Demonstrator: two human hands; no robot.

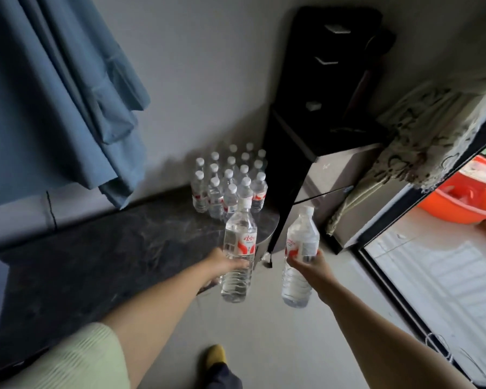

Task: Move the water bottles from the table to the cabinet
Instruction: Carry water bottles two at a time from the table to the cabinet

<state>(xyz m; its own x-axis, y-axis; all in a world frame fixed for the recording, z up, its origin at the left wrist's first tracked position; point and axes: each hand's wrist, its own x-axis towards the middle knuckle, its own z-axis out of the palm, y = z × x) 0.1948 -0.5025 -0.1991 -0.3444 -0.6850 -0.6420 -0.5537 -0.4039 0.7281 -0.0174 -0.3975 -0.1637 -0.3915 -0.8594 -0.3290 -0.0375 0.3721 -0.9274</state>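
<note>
The left hand (227, 262) grasps one bottle (239, 251) upright at its middle and the right hand (310, 262) grasps another (300, 256) (both clear, white-capped), held above the floor beside the dark table (96, 262), where a cluster of bottles (230, 181) stands at the far end.

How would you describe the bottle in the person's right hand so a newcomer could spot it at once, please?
Start at the dark marble table and its cluster of small bottles at the far end. Nearer the camera, two larger bottles are held up; the right-hand bottle is in the right hand, over bare floor beside the grey cabinet, and, unlike its neighbour, tilts left.
</note>
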